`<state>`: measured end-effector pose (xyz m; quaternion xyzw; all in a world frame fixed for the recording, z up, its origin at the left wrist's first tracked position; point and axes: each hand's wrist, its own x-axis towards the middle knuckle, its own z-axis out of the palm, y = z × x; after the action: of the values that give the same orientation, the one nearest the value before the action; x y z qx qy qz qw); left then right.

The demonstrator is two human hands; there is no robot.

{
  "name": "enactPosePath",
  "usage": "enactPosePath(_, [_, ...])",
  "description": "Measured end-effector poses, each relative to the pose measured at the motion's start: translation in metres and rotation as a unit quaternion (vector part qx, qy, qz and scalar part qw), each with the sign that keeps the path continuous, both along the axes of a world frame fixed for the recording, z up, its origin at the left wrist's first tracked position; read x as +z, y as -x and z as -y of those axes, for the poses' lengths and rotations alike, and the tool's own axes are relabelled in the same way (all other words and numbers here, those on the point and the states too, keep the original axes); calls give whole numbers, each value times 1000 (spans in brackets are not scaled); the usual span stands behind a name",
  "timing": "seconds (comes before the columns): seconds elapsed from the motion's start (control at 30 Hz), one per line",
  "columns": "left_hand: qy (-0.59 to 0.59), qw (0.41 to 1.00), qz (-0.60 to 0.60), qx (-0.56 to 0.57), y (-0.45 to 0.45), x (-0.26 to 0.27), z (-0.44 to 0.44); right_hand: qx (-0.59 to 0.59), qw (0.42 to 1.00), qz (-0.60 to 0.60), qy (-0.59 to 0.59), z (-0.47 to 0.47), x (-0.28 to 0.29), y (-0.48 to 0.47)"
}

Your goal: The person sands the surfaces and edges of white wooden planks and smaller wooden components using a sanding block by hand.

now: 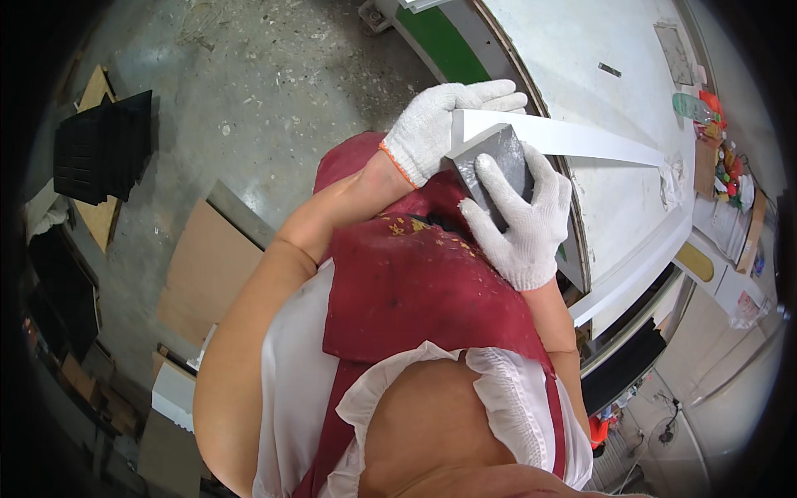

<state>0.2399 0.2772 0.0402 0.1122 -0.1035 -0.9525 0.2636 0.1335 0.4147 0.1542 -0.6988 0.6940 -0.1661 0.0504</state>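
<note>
My left hand, in a white knitted glove with an orange cuff edge, holds the near end of a long white board. Its fingers reach along the board's far side, partly hidden behind it. In my right hand, also gloved, is a grey sanding block with a worn, scuffed face. Thumb and fingers spread over the block, which lies against the board's near end and covers part of it. From there the board runs right across a white-topped worktable.
A small dark strip and a grey plate lie on the worktable. Beyond its right side are a green-tinted bottle and clutter. Stacked black panels stand on the floor at left, with a brown board nearer me.
</note>
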Motion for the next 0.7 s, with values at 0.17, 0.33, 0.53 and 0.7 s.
enactPosePath(0.17, [-75,997,-14,-2,-2,6,-10,-35,997,26,62,26,-15,16])
enactPosePath(0.33, [277,952,128,0,-9,6,-5,-32,996,20,82,27,-22,13])
enactPosePath(0.53, [-32,999,-3,-32,-9,-8,-6,-76,996,18,33,27,-30,39])
enactPosePath(0.7, [-85,996,11,-18,-3,2,-8,-45,998,3,35,25,-29,19])
